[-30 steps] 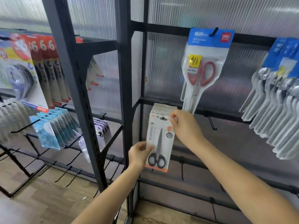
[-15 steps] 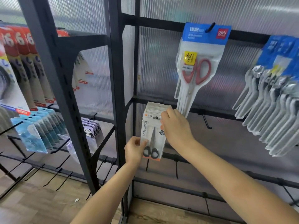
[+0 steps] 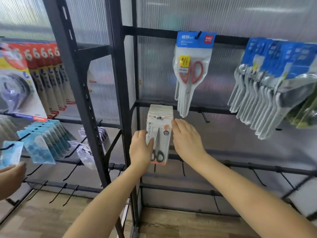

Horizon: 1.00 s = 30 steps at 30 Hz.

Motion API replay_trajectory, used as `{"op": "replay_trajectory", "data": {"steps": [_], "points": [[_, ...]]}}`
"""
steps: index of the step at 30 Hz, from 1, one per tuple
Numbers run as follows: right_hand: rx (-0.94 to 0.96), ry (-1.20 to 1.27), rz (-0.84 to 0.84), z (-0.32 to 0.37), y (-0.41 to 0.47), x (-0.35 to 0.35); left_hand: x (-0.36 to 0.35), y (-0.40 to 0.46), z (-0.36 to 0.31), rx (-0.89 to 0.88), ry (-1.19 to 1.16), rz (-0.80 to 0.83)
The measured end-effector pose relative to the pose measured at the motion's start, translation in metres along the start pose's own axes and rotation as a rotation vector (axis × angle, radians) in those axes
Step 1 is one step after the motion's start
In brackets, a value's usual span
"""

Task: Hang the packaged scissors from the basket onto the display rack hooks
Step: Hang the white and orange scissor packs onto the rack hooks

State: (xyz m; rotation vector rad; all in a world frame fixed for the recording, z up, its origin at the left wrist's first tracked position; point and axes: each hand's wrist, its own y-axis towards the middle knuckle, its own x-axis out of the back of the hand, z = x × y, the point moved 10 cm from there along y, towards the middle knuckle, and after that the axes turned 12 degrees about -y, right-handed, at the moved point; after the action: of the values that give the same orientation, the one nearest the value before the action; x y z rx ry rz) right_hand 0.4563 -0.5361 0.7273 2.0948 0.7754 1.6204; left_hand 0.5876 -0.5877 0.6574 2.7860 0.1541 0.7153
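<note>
A thick stack of packaged scissors (image 3: 160, 134), white cards with black-handled scissors and an orange bottom strip, hangs on a display rack hook (image 3: 160, 118) whose tip shows through the front card's hole. My left hand (image 3: 140, 149) grips the stack's lower left edge, thumb lying across the front card. My right hand (image 3: 187, 140) is at the stack's right edge with its fingers straight, fingertips touching the upper right corner. The basket is out of view.
A pack of red-handled scissors (image 3: 190, 69) hangs above right, and a row of blue-topped packs (image 3: 274, 83) fills the far right. Bare hooks (image 3: 205, 117) stick out beside and below the stack. A black upright post (image 3: 120, 100) stands just left. Another person's hand (image 3: 10, 177) is at the lower left.
My right hand has left the top of the front card and slid down to the stack's right edge with fingers straightened. My left hand has moved up the left edge.
</note>
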Motion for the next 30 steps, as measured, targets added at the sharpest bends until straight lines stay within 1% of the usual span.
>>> {"op": "replay_trajectory", "data": {"steps": [2,6,10,14,18,21,26,30], "points": [[-0.047,-0.01,0.067,-0.009,-0.015,-0.001,-0.003,-0.011,-0.025,-0.132,0.058,0.041],[-0.183,-0.039,0.161,-0.045,-0.058,0.002,-0.053,-0.04,-0.073,-0.365,0.154,0.282],[-0.354,-0.082,0.239,-0.103,-0.118,0.01,-0.118,-0.08,-0.121,-0.483,0.144,0.46],[-0.569,-0.171,0.341,-0.18,-0.195,0.029,-0.185,-0.137,-0.167,-0.612,0.119,0.638],[-0.774,-0.187,0.444,-0.249,-0.28,0.057,-0.255,-0.201,-0.207,-0.699,0.147,0.837],[-0.921,-0.202,0.442,-0.29,-0.346,0.081,-0.302,-0.251,-0.234,-0.757,0.146,0.955],[-1.117,-0.263,0.589,-0.337,-0.459,0.113,-0.375,-0.343,-0.267,-0.821,0.118,1.145],[-1.284,-0.24,0.649,-0.365,-0.548,0.127,-0.431,-0.409,-0.269,-0.834,0.131,1.263]]}}
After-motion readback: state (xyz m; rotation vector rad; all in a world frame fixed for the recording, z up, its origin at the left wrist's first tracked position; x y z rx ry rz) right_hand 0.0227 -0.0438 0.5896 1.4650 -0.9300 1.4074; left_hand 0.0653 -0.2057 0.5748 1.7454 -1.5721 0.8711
